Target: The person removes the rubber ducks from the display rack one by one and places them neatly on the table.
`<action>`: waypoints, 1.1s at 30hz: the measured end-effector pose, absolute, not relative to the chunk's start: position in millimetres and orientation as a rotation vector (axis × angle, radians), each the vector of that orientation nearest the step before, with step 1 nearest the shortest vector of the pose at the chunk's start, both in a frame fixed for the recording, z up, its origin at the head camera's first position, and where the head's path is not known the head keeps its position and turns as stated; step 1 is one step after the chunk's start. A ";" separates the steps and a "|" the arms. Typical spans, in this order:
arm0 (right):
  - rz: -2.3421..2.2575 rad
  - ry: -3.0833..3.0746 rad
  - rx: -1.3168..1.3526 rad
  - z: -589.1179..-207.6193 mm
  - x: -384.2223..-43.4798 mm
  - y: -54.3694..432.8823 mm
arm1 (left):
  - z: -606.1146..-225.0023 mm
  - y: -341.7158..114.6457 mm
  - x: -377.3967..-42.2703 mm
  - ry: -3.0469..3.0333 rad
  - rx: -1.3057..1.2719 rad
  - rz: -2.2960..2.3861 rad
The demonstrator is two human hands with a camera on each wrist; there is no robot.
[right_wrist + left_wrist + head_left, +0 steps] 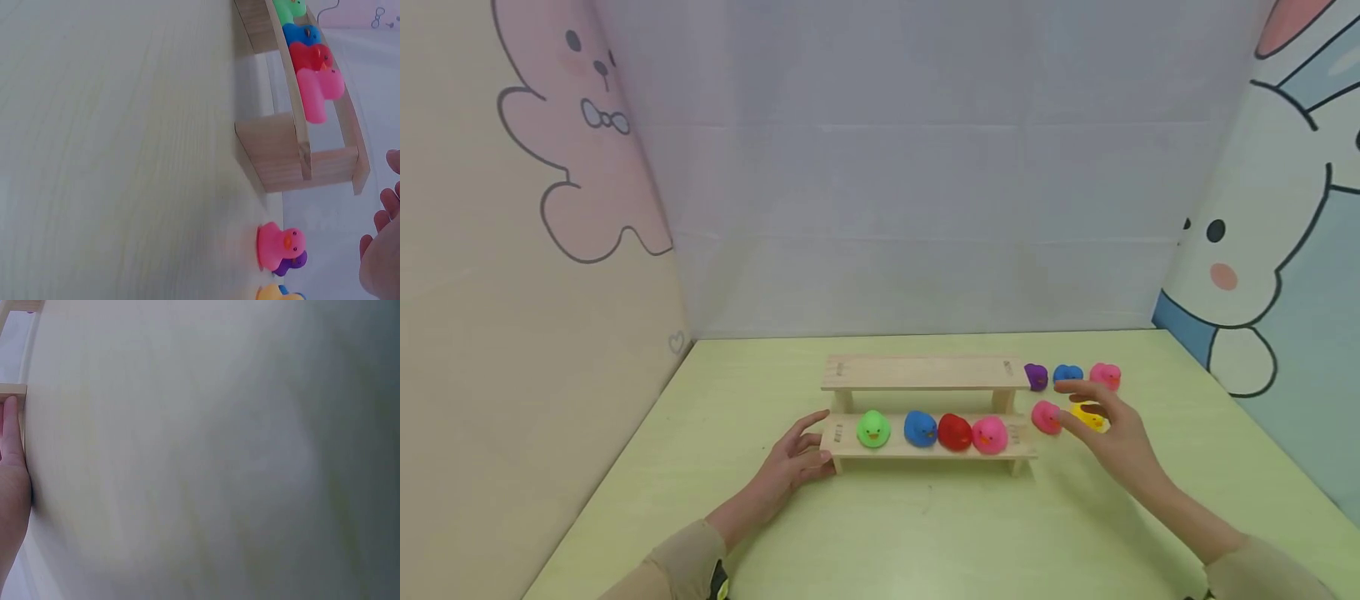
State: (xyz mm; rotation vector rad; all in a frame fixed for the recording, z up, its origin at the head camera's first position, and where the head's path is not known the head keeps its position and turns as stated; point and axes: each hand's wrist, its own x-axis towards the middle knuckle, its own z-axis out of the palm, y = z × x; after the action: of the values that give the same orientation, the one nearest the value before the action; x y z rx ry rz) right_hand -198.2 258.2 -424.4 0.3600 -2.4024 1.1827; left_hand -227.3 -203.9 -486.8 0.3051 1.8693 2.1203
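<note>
A two-step wooden rack stands mid-table. My left hand grips the left end of its lower board, thumb at the front edge; the left wrist view shows only a finger against the wood. On that board sit a green duck, a blue duck, a red duck and a pink duck. To the right of the rack, my right hand hovers over loose toy ducks, thumb and fingers apart with nothing between them. Nearest its fingertips are a pink duck and a partly hidden yellow duck.
Behind those two stand a purple duck, a second blue duck and another pink duck. The rack's upper board carries no ducks. A pale curtain hangs behind the table, with cartoon-printed walls on both sides.
</note>
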 end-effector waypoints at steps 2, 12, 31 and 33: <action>1.196 -2.409 0.356 -423.1 -196.4 249.6 | -486.9 -204.0 -227.3 1.873 0.302 2.119; 1.264 -2.372 0.419 -423.6 -191.5 218.9 | -487.6 -204.4 -227.9 1.856 0.318 2.128; 1.278 -2.421 0.459 -440.4 -192.7 187.4 | -488.3 -204.1 -228.1 1.849 0.317 2.137; 1.286 -2.427 0.452 -441.8 -192.9 185.4 | -488.0 -204.1 -227.7 1.848 0.310 2.137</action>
State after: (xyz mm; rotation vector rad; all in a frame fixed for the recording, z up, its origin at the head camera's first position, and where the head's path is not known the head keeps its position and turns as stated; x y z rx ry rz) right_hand -192.9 185.4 -441.8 0.4520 -2.4268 1.2858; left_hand -227.7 -204.1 -488.0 0.3100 1.8479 2.1371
